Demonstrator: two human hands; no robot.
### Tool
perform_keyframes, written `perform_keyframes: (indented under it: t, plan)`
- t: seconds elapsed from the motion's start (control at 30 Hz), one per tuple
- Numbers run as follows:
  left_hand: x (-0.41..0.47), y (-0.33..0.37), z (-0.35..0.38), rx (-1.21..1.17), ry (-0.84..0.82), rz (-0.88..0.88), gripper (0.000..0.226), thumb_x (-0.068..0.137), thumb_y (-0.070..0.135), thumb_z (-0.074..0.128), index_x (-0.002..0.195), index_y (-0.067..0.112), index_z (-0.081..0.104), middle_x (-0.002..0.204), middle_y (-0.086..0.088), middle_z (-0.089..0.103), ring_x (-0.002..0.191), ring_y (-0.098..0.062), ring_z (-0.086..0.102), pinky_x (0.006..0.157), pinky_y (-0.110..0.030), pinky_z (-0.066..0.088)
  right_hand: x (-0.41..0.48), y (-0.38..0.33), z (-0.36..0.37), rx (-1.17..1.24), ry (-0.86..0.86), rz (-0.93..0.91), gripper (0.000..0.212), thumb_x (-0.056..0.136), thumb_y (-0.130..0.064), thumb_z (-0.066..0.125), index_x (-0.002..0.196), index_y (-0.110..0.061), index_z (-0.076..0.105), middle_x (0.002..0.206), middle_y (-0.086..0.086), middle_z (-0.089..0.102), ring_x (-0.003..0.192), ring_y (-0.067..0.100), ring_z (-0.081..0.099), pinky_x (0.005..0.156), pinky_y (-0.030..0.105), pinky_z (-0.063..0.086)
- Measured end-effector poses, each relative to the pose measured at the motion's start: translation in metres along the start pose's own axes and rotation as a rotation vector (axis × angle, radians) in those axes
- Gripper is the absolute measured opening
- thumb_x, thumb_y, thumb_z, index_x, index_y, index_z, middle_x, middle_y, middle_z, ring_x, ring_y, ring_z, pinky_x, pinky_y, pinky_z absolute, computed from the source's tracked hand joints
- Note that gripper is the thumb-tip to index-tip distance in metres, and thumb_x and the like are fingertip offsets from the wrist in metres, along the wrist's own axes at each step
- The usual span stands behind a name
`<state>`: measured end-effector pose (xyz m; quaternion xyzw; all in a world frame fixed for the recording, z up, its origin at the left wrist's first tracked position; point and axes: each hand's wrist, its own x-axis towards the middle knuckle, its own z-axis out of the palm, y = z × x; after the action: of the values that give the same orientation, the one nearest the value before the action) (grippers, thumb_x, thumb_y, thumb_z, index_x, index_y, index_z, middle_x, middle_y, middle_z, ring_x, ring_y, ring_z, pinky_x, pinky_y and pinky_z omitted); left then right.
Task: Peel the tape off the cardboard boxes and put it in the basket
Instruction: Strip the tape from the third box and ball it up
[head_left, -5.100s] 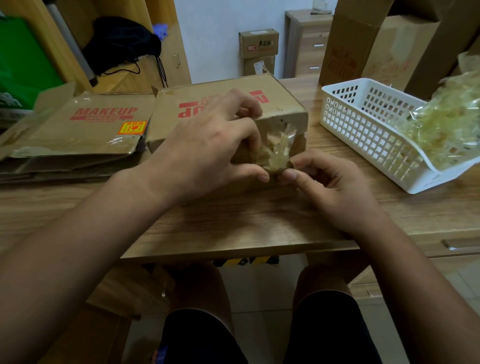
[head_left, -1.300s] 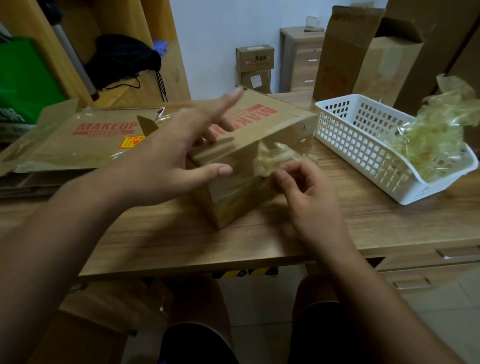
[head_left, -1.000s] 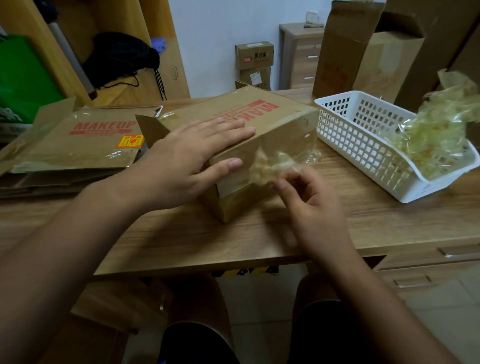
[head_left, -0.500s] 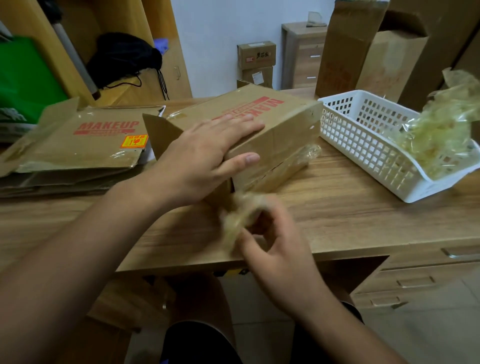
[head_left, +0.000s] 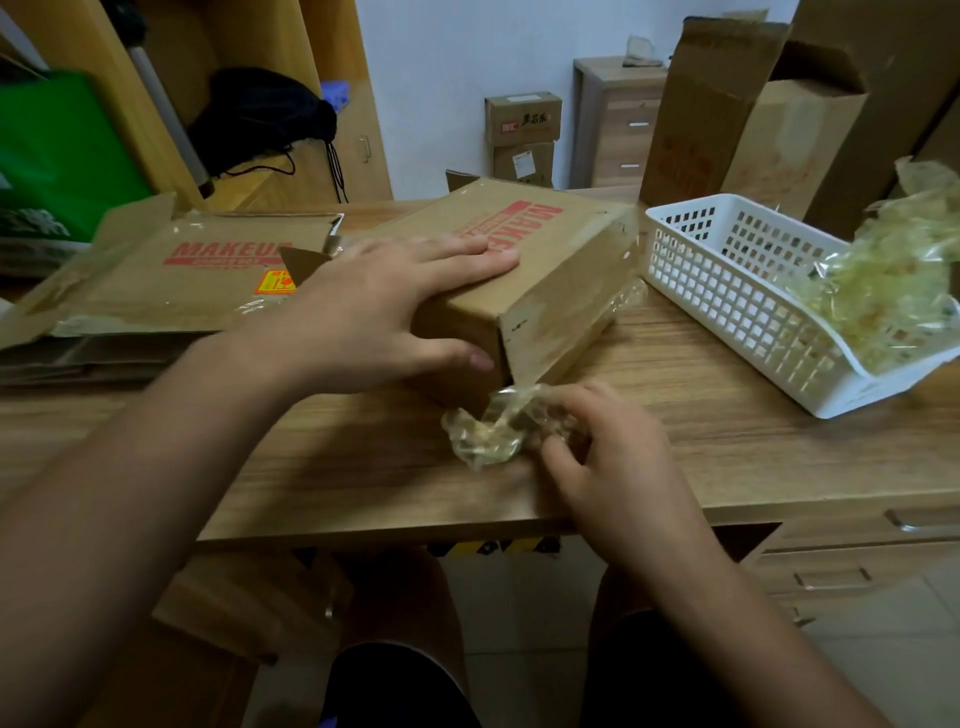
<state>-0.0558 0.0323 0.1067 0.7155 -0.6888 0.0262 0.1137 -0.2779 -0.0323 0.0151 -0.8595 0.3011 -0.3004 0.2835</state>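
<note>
On the wooden desk (head_left: 727, 457), the brown cardboard box with red lettering (head_left: 566, 280) sits beside the white plastic lattice basket (head_left: 727, 291). My left hand (head_left: 384, 312) presses flat on the box, while my right hand (head_left: 608, 457) pinches crumpled clear tape (head_left: 483, 431) at its near corner.

Basket (head_left: 727, 291) right of box (head_left: 550, 291)

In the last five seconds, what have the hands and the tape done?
The right hand pulled the crumpled tape down from the end of the box toward the near table edge, still pinching it. The left hand let go of that end and now presses flat on top; the box has turned. The basket and its tape pile stayed put.
</note>
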Motion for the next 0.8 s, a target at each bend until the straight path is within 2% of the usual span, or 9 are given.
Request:
perform_keyframes:
  t: [0.23, 0.43, 0.63, 0.8]
  plan:
    - [0.012, 0.018, 0.016, 0.123, 0.106, -0.034, 0.087, 0.073, 0.092, 0.030, 0.153, 0.058, 0.019, 0.160, 0.019, 0.032, 0.145, -0.013, 0.030, 0.113, -0.048, 0.022, -0.016, 0.002, 0.001, -0.016, 0.138, -0.011, 0.024, 0.089, -0.006, 0.069, 0.108, -0.020, 0.074, 0.093, -0.015, 0.061, 0.091, -0.003, 0.056, 0.077, 0.006, 0.041]
    - [0.016, 0.033, 0.025, 0.174, 0.193, -0.068, 0.085, 0.077, 0.088, 0.031, 0.154, 0.054, 0.025, 0.157, 0.014, 0.038, 0.141, -0.017, 0.036, 0.109, -0.048, 0.027, -0.023, 0.000, 0.009, 0.011, 0.205, 0.042, 0.026, 0.092, -0.006, 0.066, 0.114, -0.018, 0.074, 0.090, -0.018, 0.056, 0.087, -0.005, 0.054, 0.073, 0.004, 0.039]
    - [0.015, 0.037, 0.031, 0.194, 0.240, -0.088, 0.083, 0.080, 0.086, 0.032, 0.154, 0.050, 0.027, 0.156, 0.013, 0.041, 0.138, -0.018, 0.039, 0.108, -0.048, 0.028, -0.027, -0.005, 0.017, -0.009, 0.235, 0.065, 0.030, 0.094, -0.005, 0.064, 0.123, -0.009, 0.071, 0.095, -0.006, 0.058, 0.080, -0.005, 0.051, 0.073, 0.003, 0.037]
    - [0.016, 0.037, 0.035, 0.208, 0.260, -0.096, 0.082, 0.081, 0.086, 0.031, 0.154, 0.047, 0.029, 0.156, 0.012, 0.042, 0.137, -0.020, 0.041, 0.107, -0.048, 0.029, -0.029, -0.010, 0.019, 0.006, 0.234, 0.077, 0.031, 0.095, -0.004, 0.061, 0.125, -0.008, 0.069, 0.096, -0.005, 0.058, 0.091, -0.001, 0.054, 0.075, 0.004, 0.039]
